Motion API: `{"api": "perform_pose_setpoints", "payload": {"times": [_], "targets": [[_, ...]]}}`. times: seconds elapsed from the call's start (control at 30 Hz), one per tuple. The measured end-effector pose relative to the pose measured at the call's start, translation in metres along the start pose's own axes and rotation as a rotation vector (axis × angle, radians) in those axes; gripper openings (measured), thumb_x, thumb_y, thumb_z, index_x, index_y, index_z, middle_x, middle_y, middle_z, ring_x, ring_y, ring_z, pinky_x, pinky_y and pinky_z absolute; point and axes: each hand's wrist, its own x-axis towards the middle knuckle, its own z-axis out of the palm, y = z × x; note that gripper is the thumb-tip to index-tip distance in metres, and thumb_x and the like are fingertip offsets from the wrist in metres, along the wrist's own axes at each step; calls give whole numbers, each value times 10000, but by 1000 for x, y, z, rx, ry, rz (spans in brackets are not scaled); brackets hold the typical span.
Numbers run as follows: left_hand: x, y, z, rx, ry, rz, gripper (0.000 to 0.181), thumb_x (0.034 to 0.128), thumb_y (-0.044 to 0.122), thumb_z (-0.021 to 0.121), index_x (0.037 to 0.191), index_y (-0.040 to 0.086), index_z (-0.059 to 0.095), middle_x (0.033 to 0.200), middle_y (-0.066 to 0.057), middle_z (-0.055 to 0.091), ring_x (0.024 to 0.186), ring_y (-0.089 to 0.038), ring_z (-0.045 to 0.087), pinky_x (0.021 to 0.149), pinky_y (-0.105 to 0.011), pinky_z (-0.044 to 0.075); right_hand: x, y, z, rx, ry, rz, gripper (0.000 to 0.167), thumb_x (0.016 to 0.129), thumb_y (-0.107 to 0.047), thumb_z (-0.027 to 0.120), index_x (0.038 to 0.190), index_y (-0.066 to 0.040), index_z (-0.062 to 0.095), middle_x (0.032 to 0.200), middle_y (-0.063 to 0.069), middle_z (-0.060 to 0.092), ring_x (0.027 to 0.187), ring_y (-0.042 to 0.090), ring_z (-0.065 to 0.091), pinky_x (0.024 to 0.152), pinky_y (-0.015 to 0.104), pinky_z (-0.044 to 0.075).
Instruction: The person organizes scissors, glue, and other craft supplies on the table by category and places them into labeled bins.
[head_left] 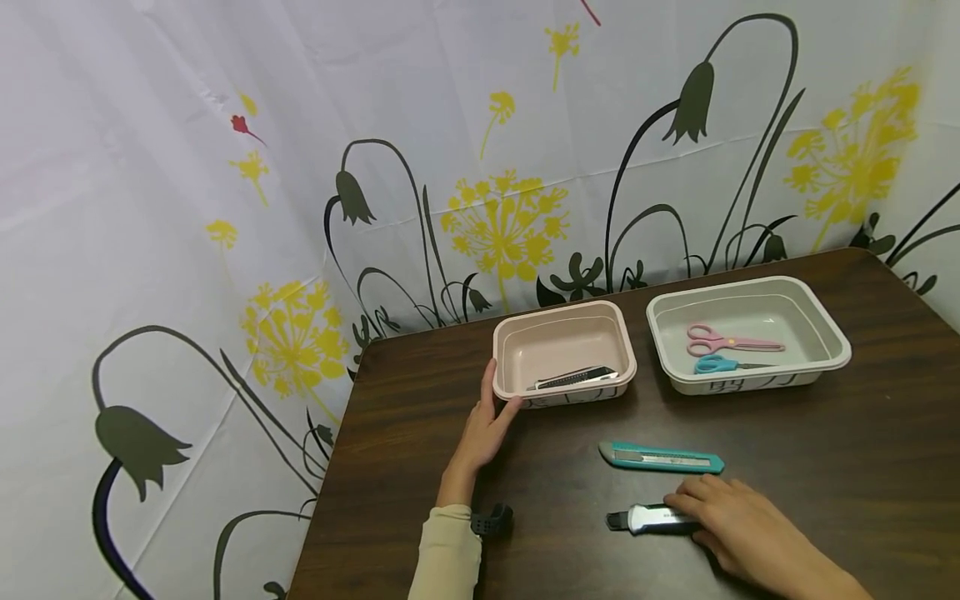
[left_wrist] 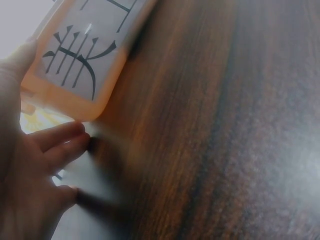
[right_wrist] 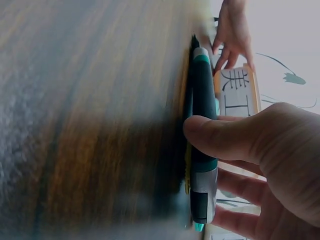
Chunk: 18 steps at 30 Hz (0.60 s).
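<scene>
My right hand [head_left: 738,521] grips a black and white utility knife [head_left: 652,519] at its right end, low over the table. In the right wrist view its thumb presses along the knife [right_wrist: 203,90], the fingers on the far side. Just beyond lies a teal utility knife [head_left: 663,457]. My left hand [head_left: 478,435] touches the near left corner of a pink plastic tray [head_left: 558,337], its fingers fairly straight. Inside that tray a dark-handled utility knife [head_left: 573,377] lies along the near wall, beside another slim silvery piece whose kind I cannot tell.
At the right stands a pale grey tray [head_left: 750,302] with pink scissors [head_left: 731,342] and small blue scissors [head_left: 718,364]. Both trays bear black lettering on their near walls. A flowered curtain [head_left: 420,100] hangs behind the brown wooden table [head_left: 420,400].
</scene>
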Motion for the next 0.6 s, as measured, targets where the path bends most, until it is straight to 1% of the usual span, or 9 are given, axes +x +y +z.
{"api": "perform_pose_setpoints", "payload": {"times": [0.1, 0.17, 0.23, 0.33, 0.4, 0.47, 0.6], "targets": [[0, 0, 0, -2, 0, 3, 788, 986, 453, 556, 1584, 334, 56, 1530, -101, 379, 1357, -262, 414, 1048, -559, 340, 1, -1, 0, 14, 20, -46, 460, 659, -143, 848, 1083, -205, 681, 1026, -134, 591, 916, 97, 559, 756, 410, 509], [0, 0, 0, -5, 4, 5, 787, 986, 449, 558, 1584, 330, 60, 1528, -103, 382, 1356, -263, 415, 1047, -559, 341, 2, -1, -1, 30, 20, -68, 476, 657, -130, 842, 1101, -195, 683, 1028, -140, 591, 922, 91, 563, 768, 405, 514], [0, 0, 0, -6, 4, 5, 785, 987, 450, 556, 1584, 329, 61, 1528, -102, 383, 1357, -264, 413, 1048, -561, 339, 3, -2, -1, 51, -7, -70, 470, 668, -129, 839, 1107, -199, 685, 1023, -150, 584, 913, 78, 558, 764, 393, 517], [0, 0, 0, -4, 1, 5, 781, 989, 451, 549, 1584, 324, 60, 1531, -106, 378, 1359, -275, 411, 1047, -573, 335, 5, -3, -3, 84, -70, -58, 455, 695, -127, 832, 1119, -199, 684, 1025, -154, 579, 902, 76, 554, 756, 392, 519], [1, 0, 0, 1, -3, -4, 781, 989, 459, 545, 1583, 332, 54, 1534, -96, 373, 1361, -268, 407, 1050, -568, 333, 6, -4, -3, 92, -90, -60, 445, 707, -127, 828, 1121, -200, 684, 1024, -155, 578, 900, 78, 555, 755, 391, 520], [1, 0, 0, 2, -4, -5, 779, 991, 456, 543, 1583, 331, 54, 1537, -96, 370, 1363, -269, 406, 1052, -568, 331, 7, -4, -3, 87, -71, -78, 441, 709, -124, 824, 1121, -198, 686, 1025, -151, 580, 904, 83, 560, 760, 387, 519], [1, -1, 1, 7, -2, -9, 778, 988, 460, 544, 1583, 336, 59, 1537, -90, 370, 1363, -271, 406, 1055, -568, 327, 13, -5, -4, 76, -7, -120, 447, 689, -111, 826, 1107, -197, 693, 1032, -139, 587, 922, 101, 582, 751, 376, 520]]}}
